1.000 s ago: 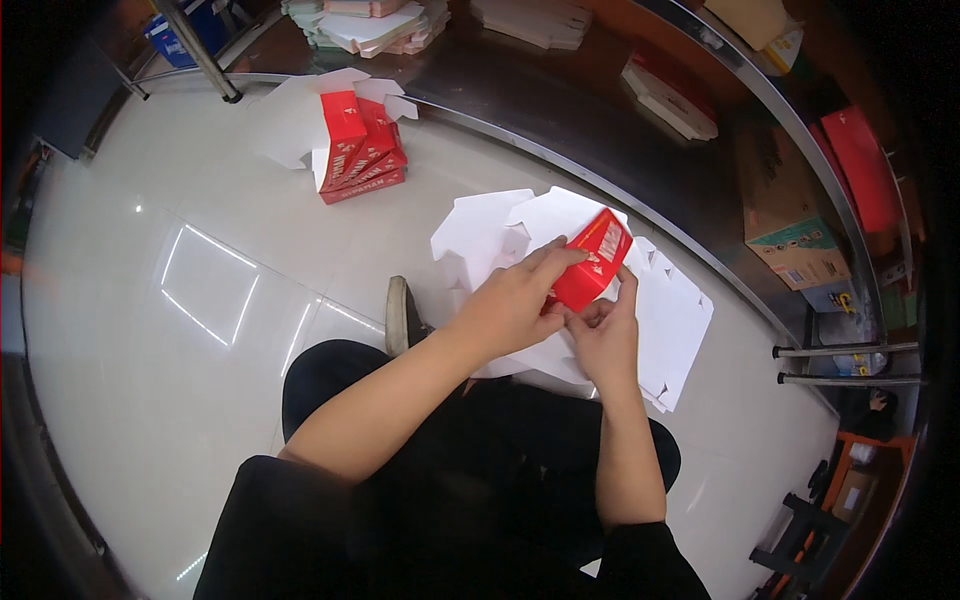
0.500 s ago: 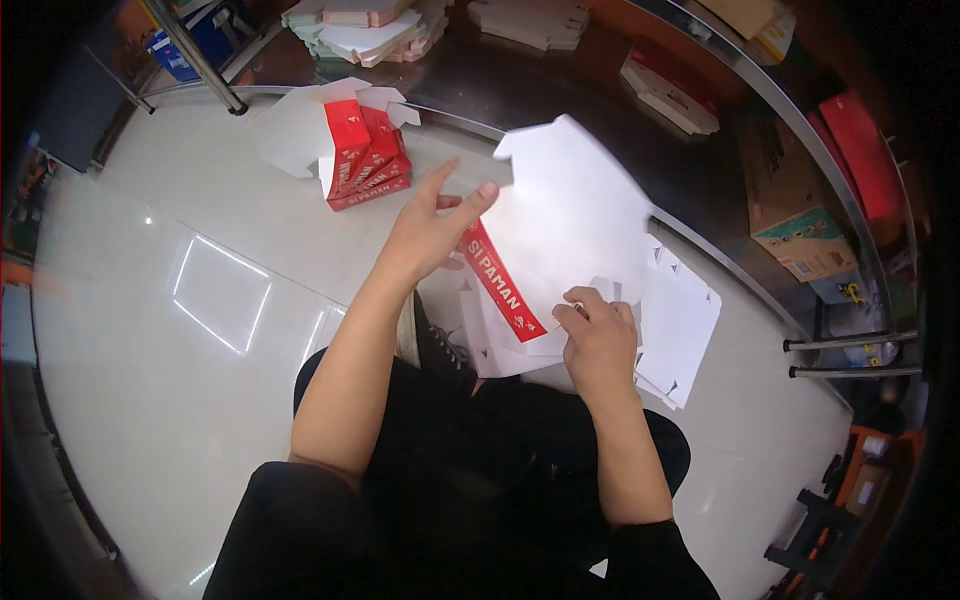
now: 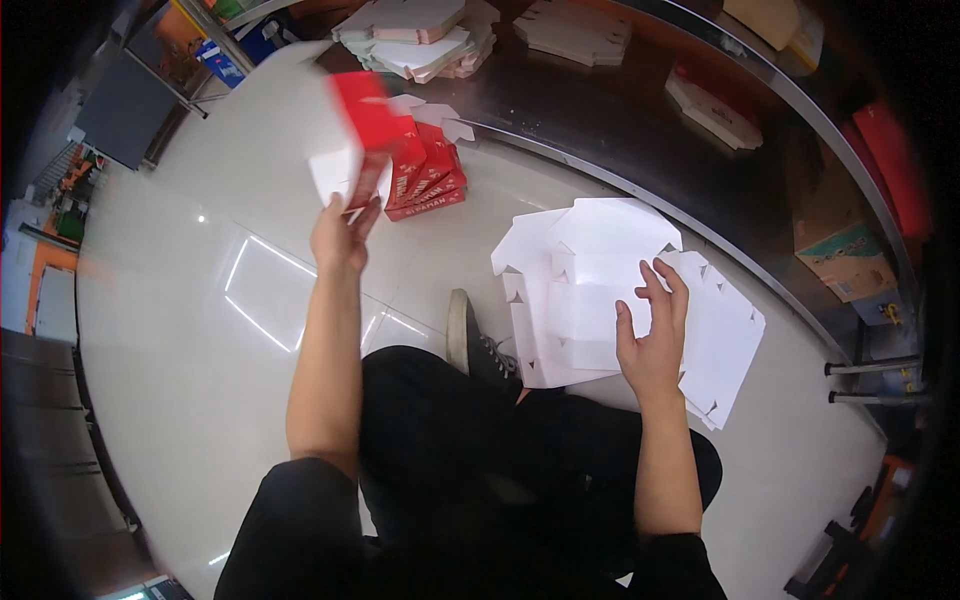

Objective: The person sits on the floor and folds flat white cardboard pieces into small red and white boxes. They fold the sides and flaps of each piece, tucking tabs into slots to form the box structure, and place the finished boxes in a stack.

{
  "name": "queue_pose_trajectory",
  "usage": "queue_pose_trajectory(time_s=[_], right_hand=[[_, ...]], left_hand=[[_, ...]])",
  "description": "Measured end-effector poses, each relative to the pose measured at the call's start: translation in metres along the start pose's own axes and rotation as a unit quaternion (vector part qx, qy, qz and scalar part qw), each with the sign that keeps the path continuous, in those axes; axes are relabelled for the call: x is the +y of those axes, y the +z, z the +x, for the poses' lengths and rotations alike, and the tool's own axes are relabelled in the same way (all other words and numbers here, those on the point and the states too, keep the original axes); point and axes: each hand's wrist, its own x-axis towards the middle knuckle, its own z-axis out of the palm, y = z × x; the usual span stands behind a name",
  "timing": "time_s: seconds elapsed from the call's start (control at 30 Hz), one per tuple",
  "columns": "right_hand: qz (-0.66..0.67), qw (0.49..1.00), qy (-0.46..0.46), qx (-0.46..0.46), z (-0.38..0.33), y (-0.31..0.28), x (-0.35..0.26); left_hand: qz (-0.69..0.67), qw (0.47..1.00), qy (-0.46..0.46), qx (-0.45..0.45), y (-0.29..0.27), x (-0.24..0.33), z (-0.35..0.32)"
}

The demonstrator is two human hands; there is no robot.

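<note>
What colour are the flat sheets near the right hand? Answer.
The flat sheets show white, clearest in the head view.

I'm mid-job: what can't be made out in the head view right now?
Head view:
- held red box: motion blur smears its panels; left hand covers its lower end.
- stacked red boxes: partly behind the held one.
- white card sheets: right hand covers part; count unclear.
- pale card stack: cut off by the upper edge.

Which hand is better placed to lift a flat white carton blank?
Probably the right hand: it is empty, over the carton blanks; the left hand holds a red-and-white carton.
</note>
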Motion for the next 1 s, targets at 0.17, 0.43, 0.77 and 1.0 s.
queue_pose_trajectory(time_s=[0.17, 0.43, 0.77, 1.0], right_hand=[[-0.007, 0.999, 0.026, -0.040, 0.002, 0.003, 0.002], [-0.002, 0.998, 0.048, -0.050, 0.006, 0.009, 0.012], [-0.005, 0.995, 0.081, -0.061, 0.008, 0.007, 0.022], [0.002, 0.995, 0.075, -0.069, 0.008, 0.010, 0.026]], left_hand=[[0.085, 0.993, 0.018, 0.080, -0.028, -0.009, 0.074], [0.344, 0.932, -0.110, 0.026, -0.094, -0.093, 0.175], [0.407, 0.910, -0.082, -0.009, -0.019, -0.093, 0.157], [0.483, 0.859, -0.132, -0.105, -0.038, -0.088, 0.192]])
